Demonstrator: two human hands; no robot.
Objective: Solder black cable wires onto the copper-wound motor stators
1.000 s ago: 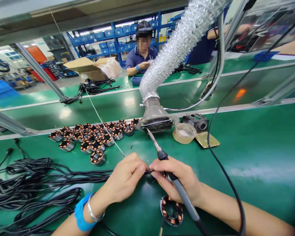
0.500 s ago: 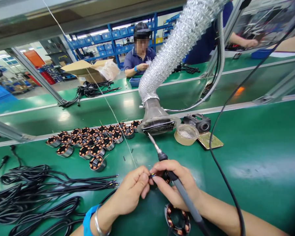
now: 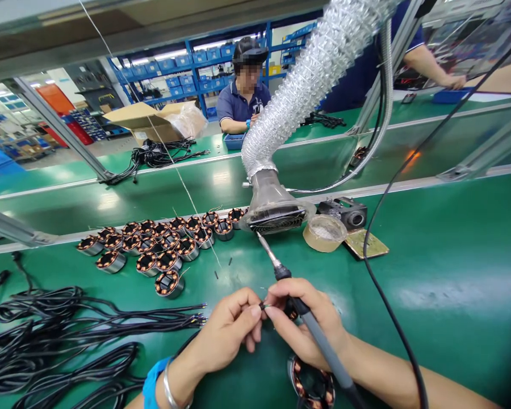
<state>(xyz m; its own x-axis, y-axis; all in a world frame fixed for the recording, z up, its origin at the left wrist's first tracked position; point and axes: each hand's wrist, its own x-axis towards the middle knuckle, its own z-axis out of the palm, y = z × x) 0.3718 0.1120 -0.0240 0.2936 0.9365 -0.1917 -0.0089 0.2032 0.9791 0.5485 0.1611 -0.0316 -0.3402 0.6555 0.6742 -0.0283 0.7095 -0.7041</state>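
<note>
My left hand [image 3: 227, 326] is closed, pinching the end of a black cable [image 3: 187, 343] that runs back under the wrist. Thumb and forefinger of my right hand [image 3: 313, 318] meet it there and pinch the thin coloured wires at the cable's tip. A soldering iron [image 3: 323, 339] also lies in my right hand, its metal tip pointing away toward the fume extractor hood [image 3: 276, 213]. Below that hand sits a copper-wound motor stator [image 3: 297, 379], partly covered by the hand and the iron. Another copper winding shows only in part behind my right fingers.
Several stators [image 3: 168, 283] stand grouped at the back left. Black cables [image 3: 38, 341] with bared coloured ends lie at the left. Right of the hood are a tape roll [image 3: 324, 241], an iron stand [image 3: 352, 215] and a flat pad [image 3: 368, 245]. A co-worker [image 3: 243, 96] sits across the bench.
Both hands stay together at nearly the same spot, with the fingers shifting slightly on the wires. A green wire now shows between them. Across the bench, the co-worker's head and hands have moved.
</note>
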